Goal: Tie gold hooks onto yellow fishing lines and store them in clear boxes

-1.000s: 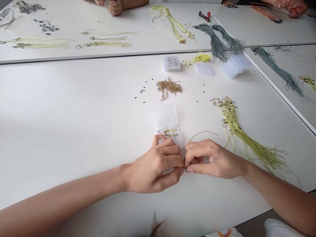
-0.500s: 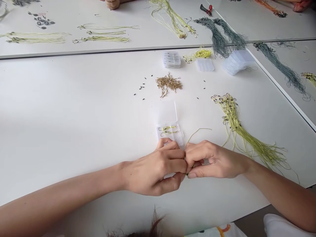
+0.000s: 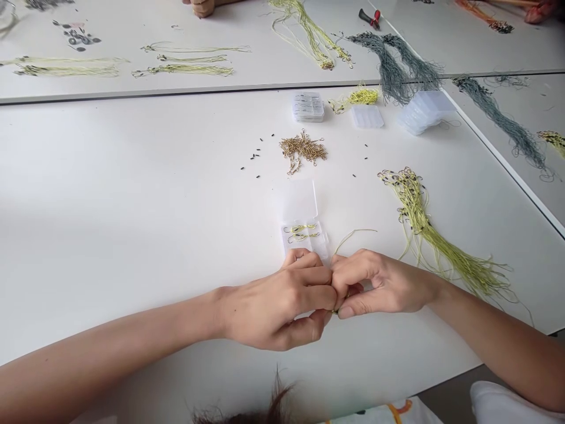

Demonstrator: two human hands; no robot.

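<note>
Pinching together low over the near part of the white table [image 3: 132, 206], the left hand [image 3: 282, 300] and the right hand [image 3: 379, 285] are meeting fingertip to fingertip. Both are curling tight, thumbs and forefingers closing on one end of a thin yellow-green line [image 3: 353, 234]. A speck of it is showing between the thumbs, and the rest is curving out from behind the knuckles and lying on the table toward the far right.

Just beyond the left hand's fingers an open clear box [image 3: 321, 242] is sitting, its lid [image 3: 300, 200] lying flat behind it. A couple of short rigged lines [image 3: 301, 232] are resting inside. Farther out a pile of gold hooks [image 3: 303, 148] is lying, with tiny black sleeves [image 3: 253, 158] scattering on both sides of it.

To the right, near the right forearm, a thick bundle of yellow-green lines [image 3: 436, 247] is fanning across the table, its hooked ends pointing away. Along the far edge closed clear boxes [image 3: 308, 106] are standing beside a small yellow tangle [image 3: 359, 96] and grey bundles [image 3: 392, 70]. On the next table red-handled pliers [image 3: 369, 17] are lying, and another person's hand [image 3: 202, 7] is showing at the top edge.
</note>
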